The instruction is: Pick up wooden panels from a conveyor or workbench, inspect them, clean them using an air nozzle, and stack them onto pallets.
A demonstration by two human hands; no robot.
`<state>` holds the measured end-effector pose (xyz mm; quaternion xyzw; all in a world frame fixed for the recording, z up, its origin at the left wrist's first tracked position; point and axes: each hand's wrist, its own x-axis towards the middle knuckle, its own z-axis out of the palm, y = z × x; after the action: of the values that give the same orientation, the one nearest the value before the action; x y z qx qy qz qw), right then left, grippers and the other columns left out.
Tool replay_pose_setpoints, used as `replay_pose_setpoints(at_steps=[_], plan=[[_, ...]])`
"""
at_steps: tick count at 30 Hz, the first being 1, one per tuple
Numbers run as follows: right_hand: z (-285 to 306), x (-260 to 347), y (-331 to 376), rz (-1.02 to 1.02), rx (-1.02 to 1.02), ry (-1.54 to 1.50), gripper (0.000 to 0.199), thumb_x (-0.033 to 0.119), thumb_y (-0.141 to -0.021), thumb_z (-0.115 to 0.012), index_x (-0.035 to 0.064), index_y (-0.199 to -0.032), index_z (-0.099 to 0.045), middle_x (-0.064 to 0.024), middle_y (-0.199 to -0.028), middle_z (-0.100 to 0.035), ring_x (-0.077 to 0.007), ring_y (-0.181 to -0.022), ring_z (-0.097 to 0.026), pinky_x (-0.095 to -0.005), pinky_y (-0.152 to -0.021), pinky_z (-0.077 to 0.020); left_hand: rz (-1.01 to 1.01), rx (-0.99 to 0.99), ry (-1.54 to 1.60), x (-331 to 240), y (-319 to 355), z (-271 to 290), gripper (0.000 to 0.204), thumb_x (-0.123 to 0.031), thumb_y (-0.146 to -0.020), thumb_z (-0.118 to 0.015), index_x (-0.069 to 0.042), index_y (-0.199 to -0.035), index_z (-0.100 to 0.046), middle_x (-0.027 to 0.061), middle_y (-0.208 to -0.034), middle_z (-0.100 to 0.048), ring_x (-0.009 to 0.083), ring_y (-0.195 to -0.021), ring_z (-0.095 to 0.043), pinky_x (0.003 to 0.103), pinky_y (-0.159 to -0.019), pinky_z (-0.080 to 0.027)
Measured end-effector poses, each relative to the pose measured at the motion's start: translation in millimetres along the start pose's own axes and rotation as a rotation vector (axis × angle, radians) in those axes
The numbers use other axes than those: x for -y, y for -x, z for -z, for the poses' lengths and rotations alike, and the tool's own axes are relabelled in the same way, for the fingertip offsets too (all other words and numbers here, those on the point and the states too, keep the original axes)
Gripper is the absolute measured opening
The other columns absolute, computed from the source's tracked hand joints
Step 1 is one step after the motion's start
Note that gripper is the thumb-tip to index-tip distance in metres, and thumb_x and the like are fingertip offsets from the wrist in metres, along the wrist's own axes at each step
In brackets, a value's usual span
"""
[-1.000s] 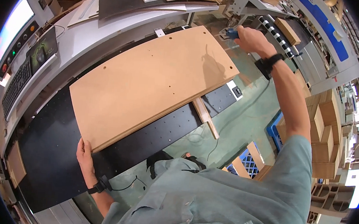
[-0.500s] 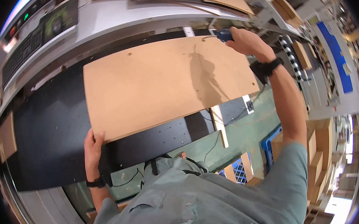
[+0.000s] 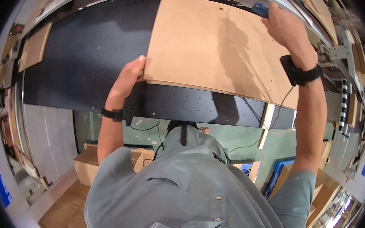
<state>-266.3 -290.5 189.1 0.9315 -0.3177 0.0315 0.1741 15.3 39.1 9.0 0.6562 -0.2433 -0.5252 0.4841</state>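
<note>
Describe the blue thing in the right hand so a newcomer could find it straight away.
Start at the black perforated worktable, then the large tan fibreboard panel lying on it. At the panel's far right corner, the right hand grips a small blue tool, mostly hidden. It is the only blue item on the panel.

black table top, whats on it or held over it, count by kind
large tan board: 1
small tan board at the table's left end: 1
blue tool in the right hand: 1
hands touching the large board: 1, the left hand on its near left corner
total: 4, all over the black table
</note>
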Motion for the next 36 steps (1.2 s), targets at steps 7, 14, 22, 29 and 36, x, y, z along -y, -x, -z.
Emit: replay_pose_setpoints(at_steps=[7, 14, 22, 29, 36], plan=[[79.8, 31.8, 84.3, 0.248, 0.344, -0.311, 0.03, 0.027, -0.088, -0.067, 0.0016, -0.099, -0.053, -0.021, -0.075, -0.066, -0.043, -0.074, -0.065, -0.0518, -0.065, -0.0514, -0.059, 0.015, 0.034, -2.5, 5.8, 12.2, 0.066, -0.054, -0.1, -0.048, -0.005, -0.145, -0.046, 0.0092, -0.135, -0.057, 0.0188, -0.118, -0.057, 0.033, -0.096, -0.045], [103.3, -97.8, 218.9, -0.2, 0.525, 0.132, 0.028, 0.022, -0.088, -0.067, 0.0033, -0.1, -0.05, -0.0186, -0.075, -0.066, -0.0407, -0.075, -0.066, -0.0496, -0.066, -0.0528, -0.096, -0.106, 0.076, -27.5, -29.0, 9.1, 0.066, -0.051, -0.1, -0.052, -0.004, -0.145, -0.044, 0.0143, -0.133, -0.057, 0.0217, -0.118, -0.057, 0.035, -0.098, -0.045], [108.7, -82.4, 303.5, -0.329, 0.469, -0.531, 0.033, 0.02, -0.091, -0.07, 0.0063, -0.118, -0.057, -0.0162, -0.078, -0.064, -0.0326, -0.071, -0.063, -0.0417, -0.064, -0.0488, -0.014, 0.058, 0.174, -21.2, -96.0, 5.8, 0.062, -0.049, -0.099, -0.056, -0.002, -0.138, -0.048, 0.0129, -0.131, -0.059, 0.0208, -0.115, -0.06, 0.033, -0.095, -0.051], [-32.8, -21.0, 401.9, -0.435, 0.469, -1.289, 0.026, 0.007, -0.081, -0.077, 0.0053, -0.105, -0.068, -0.0102, -0.096, -0.07, -0.0239, -0.089, -0.065, -0.0348, -0.081, -0.0519, 0.087, 0.092, 0.225, -47.2, -81.3, -21.3, 0.069, -0.051, -0.1, -0.052, -0.001, -0.146, -0.04, 0.0155, -0.139, -0.055, 0.0261, -0.122, -0.058, 0.037, -0.102, -0.049], [-94.0, 1.3, 428.3, -0.694, 0.221, -0.905, 0.035, 0.004, -0.077, -0.074, 0.0027, -0.11, -0.062, -0.0166, -0.106, -0.067, -0.0383, -0.097, -0.063, -0.0455, -0.085, -0.0515, 0.091, 0.095, 0.175, -43.7, -77.4, -21.6, 0.072, -0.054, -0.1, -0.049, -0.001, -0.148, -0.037, 0.0162, -0.144, -0.049, 0.0275, -0.126, -0.055, 0.039, -0.105, -0.046]])
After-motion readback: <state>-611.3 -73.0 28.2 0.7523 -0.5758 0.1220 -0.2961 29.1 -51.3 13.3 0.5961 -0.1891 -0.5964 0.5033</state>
